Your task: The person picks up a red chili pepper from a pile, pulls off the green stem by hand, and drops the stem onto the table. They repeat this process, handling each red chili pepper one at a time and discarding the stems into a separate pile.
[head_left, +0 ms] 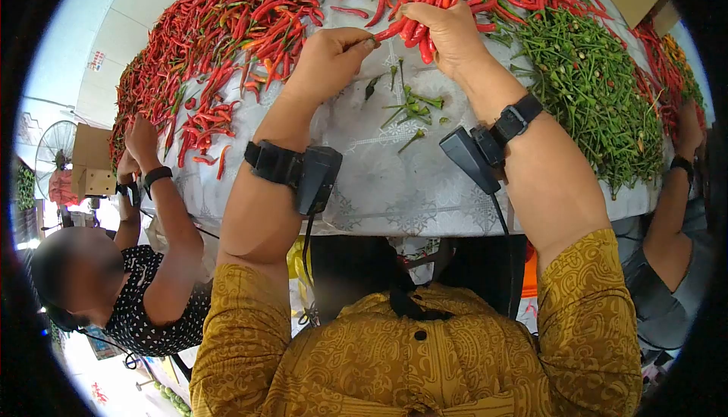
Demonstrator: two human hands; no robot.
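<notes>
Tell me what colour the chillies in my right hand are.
The chillies in your right hand are bright red, best seen in the head view.

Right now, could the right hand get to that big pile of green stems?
Probably yes. The green stem pile lies just to the right of the right hand, with nothing tall seen between them. But that hand is holding a bunch of red chillies, so grabbing stems would likely mean putting those down.
</notes>
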